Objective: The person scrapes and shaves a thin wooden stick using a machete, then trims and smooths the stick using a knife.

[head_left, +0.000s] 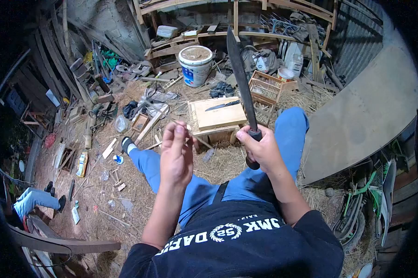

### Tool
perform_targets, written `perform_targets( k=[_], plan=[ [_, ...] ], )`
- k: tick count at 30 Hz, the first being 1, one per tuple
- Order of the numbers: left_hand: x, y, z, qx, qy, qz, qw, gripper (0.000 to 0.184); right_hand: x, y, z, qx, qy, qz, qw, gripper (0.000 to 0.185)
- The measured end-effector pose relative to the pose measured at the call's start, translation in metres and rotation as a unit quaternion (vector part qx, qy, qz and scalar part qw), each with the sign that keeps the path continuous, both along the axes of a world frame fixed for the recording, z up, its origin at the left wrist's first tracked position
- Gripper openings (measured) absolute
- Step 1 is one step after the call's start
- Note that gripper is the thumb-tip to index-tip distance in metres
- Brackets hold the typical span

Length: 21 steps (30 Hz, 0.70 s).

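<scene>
Two hands up in front of the body, and it's the right hand [260, 149] with the business end: fingers wrapped firmly round the black handle [254, 135] of a long knife [240, 69], whose blade rises above that fist, point away from the wearer. Across from it, well to its left, the left hand [175, 155] is raised with fingers curled in toward the thumb; something thin and pale seems to show at the fingertips, but whether it's truly pinched there, I cannot tell. So how far along are we? The grip on the knife is done, that much is plain, yet the edge meets no wood at this instant, so no cut is under way. Just beyond both hands and between them sits a pale wooden block [216, 120], and a smaller knife [223, 105] lies flat on it, out of either grasp. Straw-like litter [232, 162] covers the ground below the hands; some of it could be shavings from work done, though that's only a judgement, and I can't pick out any finished piece, so what's left can't be measured. Farther out, past the block, stand a white-and-blue bucket [195, 74] and, ahead of the right fist, a slatted wooden cage [264, 88].
</scene>
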<state>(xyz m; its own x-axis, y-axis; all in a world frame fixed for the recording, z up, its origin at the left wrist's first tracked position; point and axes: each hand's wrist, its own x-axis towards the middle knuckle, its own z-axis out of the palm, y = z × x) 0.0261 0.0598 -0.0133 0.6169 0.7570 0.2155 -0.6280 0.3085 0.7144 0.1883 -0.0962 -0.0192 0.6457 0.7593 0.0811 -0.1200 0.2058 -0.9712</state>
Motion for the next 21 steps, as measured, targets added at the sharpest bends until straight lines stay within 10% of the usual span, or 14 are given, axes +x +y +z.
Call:
perform_targets(
  k=[10, 21],
  plan=[
    [0.016, -0.012, 0.004, 0.002, -0.115, 0.015, 0.993, 0.011, -0.014, 0.017, -0.023, 0.033, -0.125, -0.04, 0.991, 0.013],
    [0.012, -0.01, -0.01, -0.012, -0.092, 0.0, 0.996, 0.021, -0.008, 0.005, -0.012, 0.022, 0.068, -0.026, 0.997, 0.012]
  ],
)
